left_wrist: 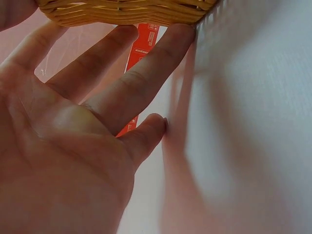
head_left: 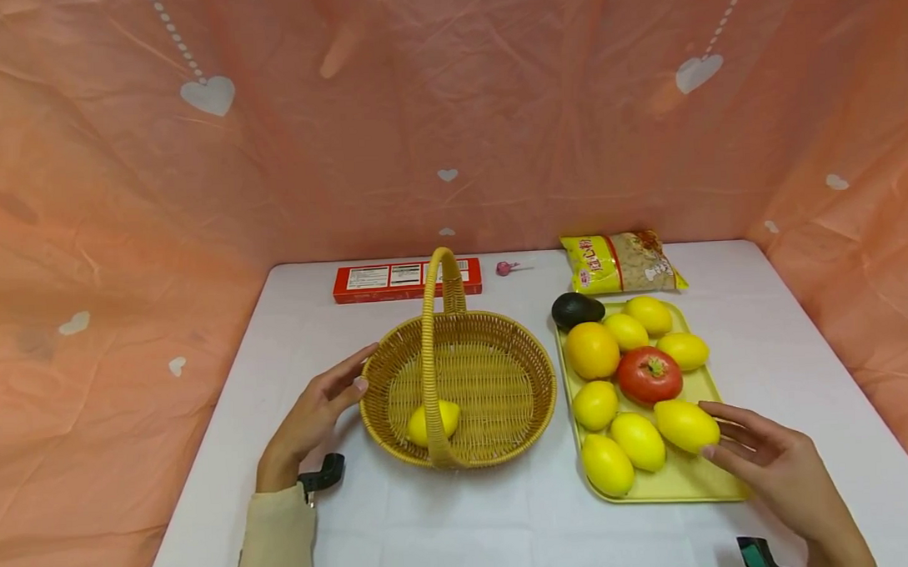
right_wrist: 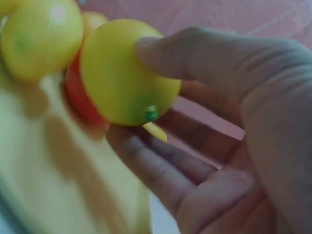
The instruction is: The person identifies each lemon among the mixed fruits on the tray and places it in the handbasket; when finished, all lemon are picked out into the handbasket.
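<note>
Woven yellow wicker fills the middle of my head view: the basket (head_left: 495, 374) stands on the white bench (head_left: 507, 523), its tall handle (head_left: 435, 351) arching over the bowl, and one lemon in the basket (head_left: 433, 422) lies at the lower left of its floor, partly behind the handle. My left hand (head_left: 316, 413) sits at centre left of the frame, fingers straight and released, their tips touching the basket's outer wall; the left wrist view shows the fingertips (left_wrist: 180, 36) against the weave at the top of the frame, grasping nothing. To the right of the basket lies the yellow tray (head_left: 686, 484), carrying more lemons, an orange (head_left: 592, 350), a tomato (head_left: 648, 375) and an avocado (head_left: 577, 309) at its far left corner. My right hand (head_left: 768, 460), in the lower right, is at the nearest right-hand lemon (head_left: 686, 425); in the right wrist view the thumb curls over the top of this lemon (right_wrist: 127, 73) and the fingers cup beneath it, so I read it as grasped, with the tomato just behind it. Along the far edge of the bench lie a red box (head_left: 406, 280), a small pink lollipop (head_left: 506, 267) and a yellow snack bag (head_left: 622, 263).
</note>
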A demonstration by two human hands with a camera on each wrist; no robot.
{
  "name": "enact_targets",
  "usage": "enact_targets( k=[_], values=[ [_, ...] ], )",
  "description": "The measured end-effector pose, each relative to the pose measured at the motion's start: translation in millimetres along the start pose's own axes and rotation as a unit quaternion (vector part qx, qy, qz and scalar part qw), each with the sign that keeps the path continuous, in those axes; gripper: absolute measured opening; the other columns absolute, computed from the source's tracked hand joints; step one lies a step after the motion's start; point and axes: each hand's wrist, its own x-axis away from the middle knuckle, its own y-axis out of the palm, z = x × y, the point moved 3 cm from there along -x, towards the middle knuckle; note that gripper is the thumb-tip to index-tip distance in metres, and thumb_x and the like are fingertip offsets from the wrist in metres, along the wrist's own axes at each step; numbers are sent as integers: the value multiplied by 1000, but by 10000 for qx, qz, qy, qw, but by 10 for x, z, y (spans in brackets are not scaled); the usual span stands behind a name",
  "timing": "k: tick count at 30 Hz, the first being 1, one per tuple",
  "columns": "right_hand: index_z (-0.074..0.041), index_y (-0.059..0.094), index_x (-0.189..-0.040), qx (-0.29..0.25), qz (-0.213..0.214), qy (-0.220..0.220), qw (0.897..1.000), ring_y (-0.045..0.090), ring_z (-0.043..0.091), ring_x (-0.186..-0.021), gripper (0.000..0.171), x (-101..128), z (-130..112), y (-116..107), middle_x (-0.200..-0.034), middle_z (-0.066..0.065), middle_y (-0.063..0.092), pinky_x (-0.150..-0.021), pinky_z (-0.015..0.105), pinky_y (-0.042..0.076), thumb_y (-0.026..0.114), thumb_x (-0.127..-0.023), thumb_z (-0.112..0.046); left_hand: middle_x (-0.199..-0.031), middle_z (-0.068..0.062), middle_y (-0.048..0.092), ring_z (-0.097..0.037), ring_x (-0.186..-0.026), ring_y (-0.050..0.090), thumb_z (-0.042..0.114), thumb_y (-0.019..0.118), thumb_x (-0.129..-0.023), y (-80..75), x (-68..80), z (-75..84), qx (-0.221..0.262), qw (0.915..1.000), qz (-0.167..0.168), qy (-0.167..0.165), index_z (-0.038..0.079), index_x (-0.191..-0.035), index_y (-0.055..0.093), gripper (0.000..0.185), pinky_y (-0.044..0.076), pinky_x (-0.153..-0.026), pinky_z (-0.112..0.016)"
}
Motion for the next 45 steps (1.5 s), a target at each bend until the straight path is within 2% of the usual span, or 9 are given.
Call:
enact_targets(
  k=[3,7,11,18,23,31,39,42,45],
  values=[
    [9,64,-145,-514,79,-413,9978,69,-9,-115,54,-68,-144,28,-134,-25,70,-88,12,60,79,-93,11,-177,-10,39,-45,-162,36,23,58,-115,-1,-2,-12,11,10000,1,-32,20,-169,46,56,24,-129,-74],
    [11,63,-144,-1207,-111,-926,9883,70,2,-121,55,-238,-390,132,-140,-10,74,-93,16,60,75,-91,20,-177,-10,39,-45,-162,35,23,58,-115,-2,1,-29,23,10000,13,-42,20,-169,46,56,24,-129,-74],
    [9,65,-144,-1298,-448,-1289,9821,72,6,-118,53,-436,-660,325,-140,-7,74,-96,19,61,74,-93,19,-176,-11,40,-46,-160,39,23,58,-114,1,4,-30,2,10000,24,-11,20,-169,46,55,26,-128,-75],
    [3,68,-143,-1708,-1192,-1472,9669,76,14,-115,48,-785,-1112,857,-139,0,73,-98,27,63,78,-96,8,-176,-11,41,-46,-158,43,24,59,-114,-8,4,-31,-83,9999,73,-24,21,-168,47,55,30,-127,-74],
    [-5,70,-145,-1687,-1864,-1480,9565,74,23,-123,48,-1043,-1482,1303,-146,13,68,-104,30,61,82,-98,-5,-176,-13,41,-47,-157,44,23,59,-114,-3,17,-9,-55,9999,90,-30,20,-169,46,56,31,-126,-74],
    [-8,71,-145,-1703,-2532,-1751,9361,73,28,-130,48,-1368,-1953,1887,-144,10,72,-107,35,60,82,-98,-7,-176,-13,41,-47,-156,45,25,59,-114,8,3,1,-8,9999,78,-108,20,-168,47,56,33,-126,-74],
    [-3,73,-139,-1715,-2826,-1535,9312,76,24,-124,42,-1598,-2060,2277,-137,11,76,-104,33,62,81,-98,-5,-177,-11,40,-47,-159,40,24,60,-114,-4,-11,-5,-8,9999,94,-112,20,-168,47,56,31,-127,-74],
    [-4,76,-134,-1480,-3006,-1612,9283,77,22,-122,40,-1645,-2054,2390,-134,11,78,-105,33,62,85,-96,-7,-177,-10,40,-47,-159,41,24,60,-114,0,-6,12,30,9999,74,-103,19,-168,47,56,32,-127,-73],
    [-5,79,-129,-1016,-3063,-1690,9313,77,18,-115,39,-1679,-2029,2494,-129,10,80,-103,31,62,89,-93,-13,-176,-11,40,-48,-157,43,23,60,-114,5,4,24,51,9999,69,-102,19,-168,47,56,34,-126,-72]
  ],
)
